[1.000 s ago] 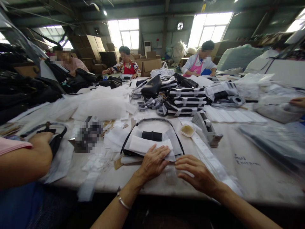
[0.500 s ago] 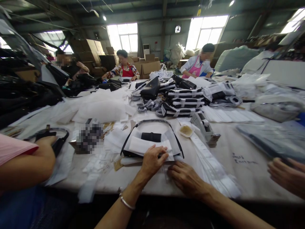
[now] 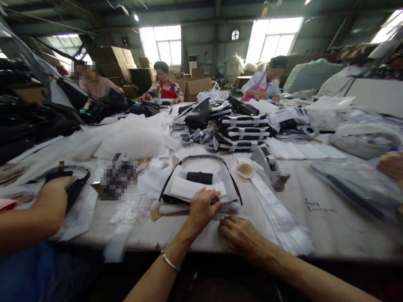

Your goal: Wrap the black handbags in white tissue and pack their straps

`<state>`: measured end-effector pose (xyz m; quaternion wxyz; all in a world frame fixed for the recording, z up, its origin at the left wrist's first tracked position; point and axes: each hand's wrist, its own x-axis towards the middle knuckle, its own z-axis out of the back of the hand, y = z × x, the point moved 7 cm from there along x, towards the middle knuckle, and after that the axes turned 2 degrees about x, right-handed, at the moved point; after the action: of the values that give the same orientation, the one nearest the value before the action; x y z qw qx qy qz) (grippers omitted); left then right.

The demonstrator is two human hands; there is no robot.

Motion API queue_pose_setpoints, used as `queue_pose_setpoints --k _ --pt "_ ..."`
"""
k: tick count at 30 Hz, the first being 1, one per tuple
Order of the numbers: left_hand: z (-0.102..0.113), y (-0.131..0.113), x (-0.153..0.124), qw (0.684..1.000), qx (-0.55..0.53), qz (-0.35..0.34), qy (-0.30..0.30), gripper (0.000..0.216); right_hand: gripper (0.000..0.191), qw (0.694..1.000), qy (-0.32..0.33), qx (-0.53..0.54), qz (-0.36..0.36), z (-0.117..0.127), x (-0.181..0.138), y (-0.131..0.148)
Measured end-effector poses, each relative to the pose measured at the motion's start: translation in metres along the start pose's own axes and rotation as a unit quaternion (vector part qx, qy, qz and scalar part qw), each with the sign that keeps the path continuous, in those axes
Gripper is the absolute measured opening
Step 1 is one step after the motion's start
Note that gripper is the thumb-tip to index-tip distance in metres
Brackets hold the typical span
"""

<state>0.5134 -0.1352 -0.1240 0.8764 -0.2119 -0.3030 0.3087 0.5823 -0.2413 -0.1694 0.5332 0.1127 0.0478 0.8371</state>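
A black handbag (image 3: 201,178) wrapped in white paper lies flat on the table in front of me, its strap arching over the top. My left hand (image 3: 201,208) rests on the paper at the bag's near edge, fingers curled and pinching the paper. Just to its right, my right hand (image 3: 241,237) lies on the table by the bag's near corner, fingers bent on the white paper (image 3: 225,206) there.
A co-worker's arm and hand (image 3: 52,197) press on another black bag at the left. Another person's hand (image 3: 390,164) shows at the right edge. A tape dispenser (image 3: 270,167), a small dish (image 3: 246,170), paper strips (image 3: 280,218) and stacked wrapped bags (image 3: 242,133) lie beyond. Three people sit at the far side.
My right hand has slid left and closer to my left hand at the bag's near edge. My left hand's fingers curled tighter on the paper. The person's hand at the right pulled back.
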Motion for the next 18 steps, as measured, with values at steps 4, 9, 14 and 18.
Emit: queue_pose_setpoints --k 4,9,14,18 --pt "-0.001 0.001 -0.001 1.000 -0.001 -0.002 -0.001 0.007 0.017 0.997 -0.073 -0.032 -0.005 0.005 0.009 -0.006" --pt "0.000 0.000 -0.003 1.000 0.008 -0.018 -0.013 0.012 0.030 0.987 -0.153 0.049 -0.021 0.013 0.006 -0.020" --pt "-0.002 0.001 -0.003 0.999 0.023 -0.035 -0.016 0.021 0.039 0.962 -0.232 0.141 -0.017 0.015 -0.002 -0.028" --pt "-0.006 0.004 -0.004 0.998 0.025 -0.046 -0.023 0.035 0.037 0.952 -0.256 0.168 -0.015 0.017 -0.011 -0.027"
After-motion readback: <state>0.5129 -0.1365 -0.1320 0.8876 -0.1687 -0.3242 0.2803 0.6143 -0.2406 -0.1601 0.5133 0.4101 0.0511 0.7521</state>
